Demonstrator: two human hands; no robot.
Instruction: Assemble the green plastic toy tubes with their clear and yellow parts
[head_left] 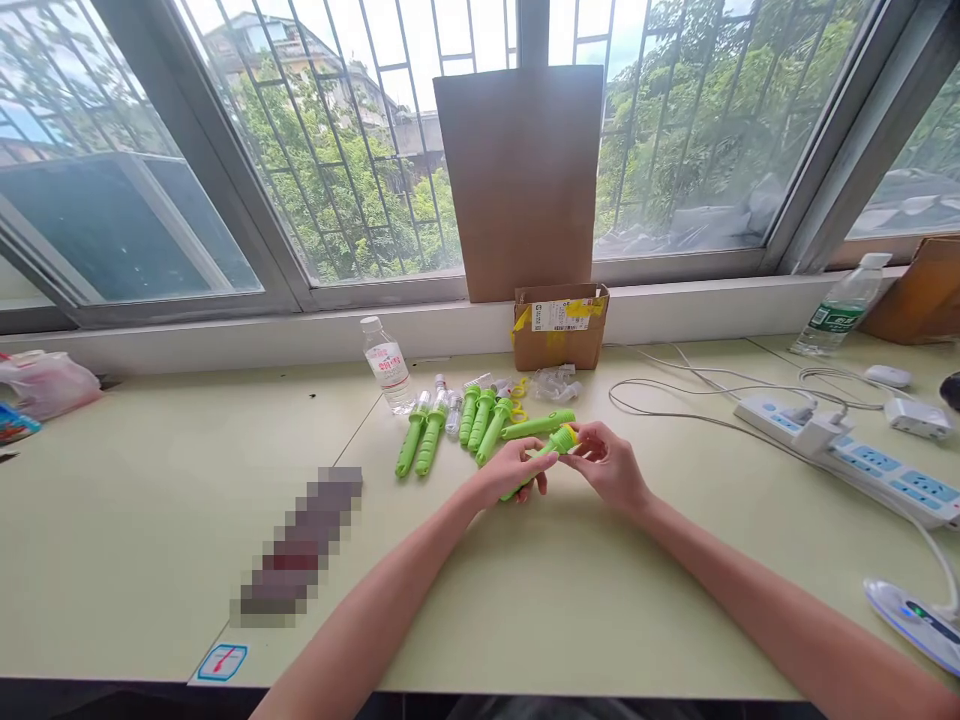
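My left hand (517,470) is wrapped round a ridged green plastic handle (555,443), which slants up to the right. A yellow ring (574,434) sits at the handle's upper end. There my right hand (609,464) pinches the ring between thumb and fingers; the fingertips are partly hidden. Just beyond my hands lies another green handle (538,424). More green handles lie to the left, among them a pair with clear tops (431,440) and several side by side (480,418). Loose yellow rings (517,408) rest behind them.
A water bottle (386,366) stands behind the handles, near clear plastic parts (555,384) and an open cardboard box (559,345). Cables and a power strip (862,462) are on the right, with another bottle (840,305). A pixelated object (300,548) lies left of my forearm.
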